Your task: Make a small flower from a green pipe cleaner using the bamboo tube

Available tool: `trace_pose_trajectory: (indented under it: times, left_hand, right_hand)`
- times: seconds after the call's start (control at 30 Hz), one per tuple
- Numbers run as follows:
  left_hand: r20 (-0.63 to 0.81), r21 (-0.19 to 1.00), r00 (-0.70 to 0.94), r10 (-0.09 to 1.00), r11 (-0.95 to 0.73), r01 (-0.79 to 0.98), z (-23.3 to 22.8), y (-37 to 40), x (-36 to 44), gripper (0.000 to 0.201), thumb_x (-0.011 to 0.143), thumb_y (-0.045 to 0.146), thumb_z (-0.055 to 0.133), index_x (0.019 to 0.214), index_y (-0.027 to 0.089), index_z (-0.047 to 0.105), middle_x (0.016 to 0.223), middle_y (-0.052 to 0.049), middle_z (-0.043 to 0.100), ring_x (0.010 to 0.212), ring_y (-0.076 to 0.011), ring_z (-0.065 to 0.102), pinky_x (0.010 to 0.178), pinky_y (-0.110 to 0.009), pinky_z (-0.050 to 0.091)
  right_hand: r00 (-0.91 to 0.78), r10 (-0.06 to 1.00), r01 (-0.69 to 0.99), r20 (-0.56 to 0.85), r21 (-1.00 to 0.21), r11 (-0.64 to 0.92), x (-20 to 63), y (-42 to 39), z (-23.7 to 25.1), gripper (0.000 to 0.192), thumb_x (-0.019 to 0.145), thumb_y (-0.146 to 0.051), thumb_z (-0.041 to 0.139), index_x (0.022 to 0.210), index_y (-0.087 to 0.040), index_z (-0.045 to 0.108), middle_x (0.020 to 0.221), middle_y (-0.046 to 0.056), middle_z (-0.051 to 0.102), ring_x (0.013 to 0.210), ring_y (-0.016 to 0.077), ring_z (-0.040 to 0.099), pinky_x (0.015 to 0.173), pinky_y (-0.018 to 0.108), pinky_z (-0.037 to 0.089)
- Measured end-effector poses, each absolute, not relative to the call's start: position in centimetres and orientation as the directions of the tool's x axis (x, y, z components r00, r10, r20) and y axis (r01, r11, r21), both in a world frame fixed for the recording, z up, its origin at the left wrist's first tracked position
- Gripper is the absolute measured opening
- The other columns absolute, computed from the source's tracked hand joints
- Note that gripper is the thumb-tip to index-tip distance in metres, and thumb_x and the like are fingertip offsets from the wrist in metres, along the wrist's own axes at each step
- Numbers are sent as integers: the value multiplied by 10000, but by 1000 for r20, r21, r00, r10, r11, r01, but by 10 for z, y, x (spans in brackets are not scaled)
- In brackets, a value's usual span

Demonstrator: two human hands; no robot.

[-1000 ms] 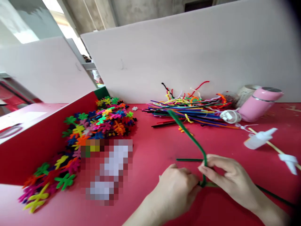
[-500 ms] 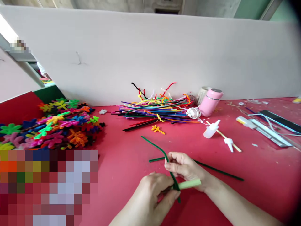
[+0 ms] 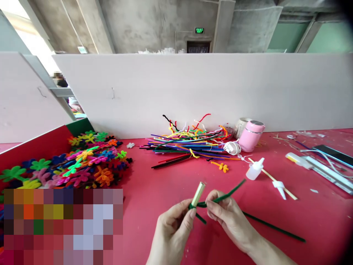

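My left hand (image 3: 173, 230) pinches the lower end of a short pale green tube (image 3: 198, 194), which points up and to the right. A dark green pipe cleaner (image 3: 228, 193) is wound around the tube near my left fingertips. My right hand (image 3: 228, 219) grips that pipe cleaner just right of the tube. One end of the pipe cleaner rises toward the upper right, and a short end pokes down between my hands. A second dark green pipe cleaner (image 3: 275, 229) lies on the red table (image 3: 317, 221) under my right wrist.
A bundle of coloured pipe cleaners (image 3: 190, 143) lies at the back. A heap of pipe-cleaner flowers (image 3: 82, 163) fills the left side. A pink bottle (image 3: 251, 135), a white glue bottle (image 3: 255, 169), a wooden stick (image 3: 275, 180) and a ruler (image 3: 328, 171) lie to the right. White partitions stand behind.
The tube has turned from lying rightward to pointing up. The pipe cleaner's long end has swung from the upper left to the upper right. The camera has tilted upward.
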State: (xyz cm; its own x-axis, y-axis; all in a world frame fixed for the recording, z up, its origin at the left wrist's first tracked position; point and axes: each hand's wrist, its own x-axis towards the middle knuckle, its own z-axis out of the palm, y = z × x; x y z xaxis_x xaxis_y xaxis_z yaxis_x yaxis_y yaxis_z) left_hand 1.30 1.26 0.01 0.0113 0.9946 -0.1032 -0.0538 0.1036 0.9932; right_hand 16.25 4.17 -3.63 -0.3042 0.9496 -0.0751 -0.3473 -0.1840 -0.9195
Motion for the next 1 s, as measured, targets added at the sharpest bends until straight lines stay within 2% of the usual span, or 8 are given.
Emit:
trace_pose_trajectory:
  times: [0.17, 0.33, 0.5, 0.63, 0.73, 0.8, 0.93, 1.0]
  left_hand:
    - [-292, 911, 44, 955, 292, -292, -8, 18, 8, 344, 646, 369, 660, 890, 126, 653, 462, 60, 384, 400, -33, 251, 371, -152, 202]
    - [-323, 895, 16, 946, 311, -318, -12, 23, 7, 350, 633, 367, 673, 880, 121, 644, 486, 56, 406, 406, -31, 257, 381, -152, 210]
    - [-312, 910, -18, 950, 294, -292, -16, 26, 6, 378, 587, 416, 693, 809, 113, 650, 456, 80, 324, 409, -29, 222, 382, -149, 173]
    - [-299, 918, -28, 954, 280, -281, -17, 26, 6, 393, 545, 422, 717, 780, 113, 658, 463, 80, 315, 420, -28, 214, 388, -149, 164]
    - [-289, 920, -32, 957, 268, -285, -15, 25, 6, 361, 581, 405, 703, 794, 119, 651, 470, 82, 309, 424, -27, 214, 390, -143, 175]
    - [-293, 912, -27, 956, 271, -308, -13, 25, 5, 331, 604, 399, 690, 779, 123, 638, 472, 84, 315, 422, -25, 210, 385, -138, 177]
    - [-290, 897, 27, 957, 282, -340, -12, 24, 4, 287, 635, 401, 668, 681, 125, 604, 463, 87, 325, 404, -19, 191, 367, -139, 152]
    - [-274, 894, 61, 960, 277, -352, -13, 24, 5, 293, 629, 396, 675, 685, 118, 603, 460, 89, 321, 402, -17, 194, 371, -142, 150]
  right_hand:
    - [-176, 982, -378, -73, -916, -136, 163, 40, -38, 211, 707, -317, 671, 877, -202, 623, 623, -40, 528, 562, 70, 416, 548, 178, 345]
    - [-82, 995, -257, -55, -964, -74, 162, 40, -38, 182, 746, -349, 621, 855, -206, 649, 674, 5, 638, 571, 88, 507, 588, 196, 424]
    - [-154, 960, 72, 234, -966, 247, 164, 35, -27, 150, 834, -251, 509, 907, -234, 639, 819, 26, 634, 677, 122, 591, 618, 199, 481]
    - [-216, 839, 237, 500, -806, 542, 165, 31, -20, 212, 826, -125, 484, 944, -238, 618, 804, 26, 627, 708, 137, 602, 657, 207, 485]
    - [-277, 762, 308, 586, -697, 648, 167, 32, -19, 300, 798, -74, 484, 1029, -237, 582, 863, 42, 632, 783, 161, 599, 728, 237, 478]
    - [-292, 766, 383, 572, -664, 642, 170, 36, -20, 341, 795, -80, 473, 1092, -229, 550, 931, 56, 624, 860, 180, 587, 778, 260, 467]
    - [-150, 875, 622, 460, -644, 445, 187, 61, -21, 268, 827, -168, 443, 1071, -183, 552, 1004, 83, 604, 843, 180, 598, 745, 263, 487]
    - [-132, 882, 766, 452, -519, 380, 200, 80, -22, 262, 833, -191, 423, 1057, -146, 552, 993, 100, 615, 794, 167, 615, 713, 250, 499]
